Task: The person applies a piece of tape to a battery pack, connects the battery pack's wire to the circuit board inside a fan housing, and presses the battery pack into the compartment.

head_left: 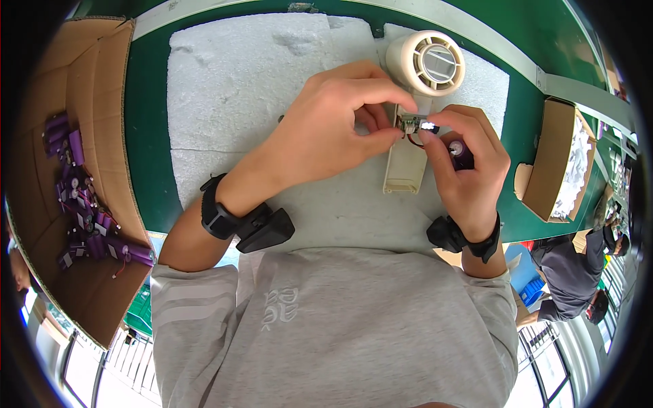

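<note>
A cream handheld fan (415, 64) lies with its round, grilled head away from me. Its handle (403, 178) is opened lengthwise and points toward me. Inside the handle's upper part sits a small circuit board (409, 124). My left hand (333, 115) is closed at the board's left side, index finger above and thumb below, gripping the fan there. From the right, my right hand (473, 146) pinches at the board's edge, beside a bright white spot. A purple cylindrical battery (460, 155) rests within its curled fingers. A dark red wire (413, 141) loops below the board; the pinched tip is mostly hidden.
White foam sheets (231, 88) cover the green table (151, 136). At the left stands a large cardboard box (102, 81) with several purple wired batteries (85, 197). A smaller carton (544, 163) at the right holds white pieces (573, 170). Another person (568, 272) is farther right.
</note>
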A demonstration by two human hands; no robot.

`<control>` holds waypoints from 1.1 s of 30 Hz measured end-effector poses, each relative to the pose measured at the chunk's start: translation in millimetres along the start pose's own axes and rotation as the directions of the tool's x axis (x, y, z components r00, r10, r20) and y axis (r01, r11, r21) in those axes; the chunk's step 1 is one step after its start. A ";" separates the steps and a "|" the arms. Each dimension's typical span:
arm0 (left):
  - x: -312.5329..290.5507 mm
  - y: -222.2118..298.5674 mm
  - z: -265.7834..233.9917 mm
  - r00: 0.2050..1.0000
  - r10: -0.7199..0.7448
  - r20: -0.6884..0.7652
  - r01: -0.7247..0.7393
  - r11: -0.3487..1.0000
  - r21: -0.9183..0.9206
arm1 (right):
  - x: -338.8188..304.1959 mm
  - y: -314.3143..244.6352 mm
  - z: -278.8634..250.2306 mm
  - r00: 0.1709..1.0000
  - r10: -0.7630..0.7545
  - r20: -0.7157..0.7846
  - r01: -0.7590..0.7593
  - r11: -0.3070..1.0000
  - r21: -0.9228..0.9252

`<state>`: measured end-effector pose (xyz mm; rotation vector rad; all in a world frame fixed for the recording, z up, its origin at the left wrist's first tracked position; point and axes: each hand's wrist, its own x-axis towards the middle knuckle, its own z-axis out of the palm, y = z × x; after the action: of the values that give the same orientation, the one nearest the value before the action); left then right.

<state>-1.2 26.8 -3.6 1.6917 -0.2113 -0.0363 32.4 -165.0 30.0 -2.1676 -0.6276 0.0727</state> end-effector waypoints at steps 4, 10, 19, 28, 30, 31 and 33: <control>1.8 -0.9 0.1 0.993 -0.103 0.063 0.106 0.993 -0.056 | -1.4 1.0 -0.5 0.996 -0.082 0.015 0.083 0.994 -0.077; 3.1 0.6 2.2 0.994 -0.081 0.075 0.083 0.996 -0.029 | -0.3 2.8 2.1 0.988 -0.151 -0.018 0.148 0.980 -0.134; 2.8 1.3 1.7 0.984 -0.156 0.084 0.160 0.986 -0.047 | -0.6 1.9 4.0 0.984 -0.178 -0.019 0.172 0.968 -0.185; 3.0 -2.6 5.0 0.999 -0.043 0.006 0.043 0.998 0.050 | 2.8 -2.7 5.5 0.991 -0.117 -0.058 0.100 0.965 -0.241; 2.7 -2.5 4.1 0.999 0.052 0.008 -0.052 0.991 0.122 | 3.0 -2.0 4.0 0.999 -0.024 -0.035 0.017 0.982 -0.187; 3.2 0.0 3.0 0.997 0.075 0.025 -0.078 0.979 0.189 | 2.8 -1.1 3.2 0.999 0.024 -0.024 -0.027 0.986 -0.162; 4.3 4.0 1.5 0.991 0.117 0.065 -0.131 0.939 0.317 | 1.4 3.1 2.8 0.998 0.058 0.031 -0.054 0.991 -0.124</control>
<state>2.3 24.2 0.6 1.9996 -0.3738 0.0576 34.1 -163.9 26.1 -2.3081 -0.6051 0.1041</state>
